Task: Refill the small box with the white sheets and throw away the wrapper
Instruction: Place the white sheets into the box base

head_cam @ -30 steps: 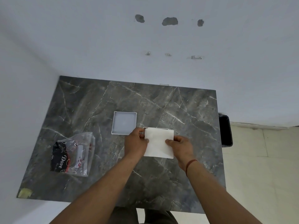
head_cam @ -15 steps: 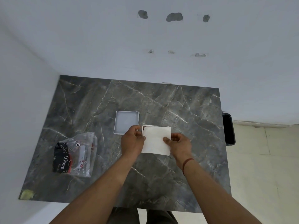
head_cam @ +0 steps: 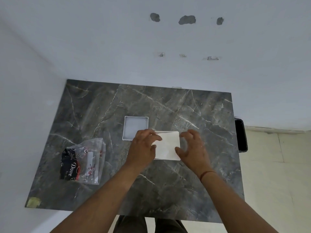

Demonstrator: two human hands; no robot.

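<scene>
White sheets (head_cam: pixel 168 145) lie flat, long axis left-right, between left hand (head_cam: pixel 143 147) and right hand (head_cam: pixel 191 147), fingers spread.

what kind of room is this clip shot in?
Probably a plain room in a home, hard to say which. Cues: a dark grey marble-look tabletop set in a corner of bare white walls with patched holes, cream floor tiles, and a black bin beside the table.

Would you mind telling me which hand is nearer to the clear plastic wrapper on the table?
Left. The left hand sits just right of the wrapper; the right hand is farther right, beyond the white sheets.
</scene>
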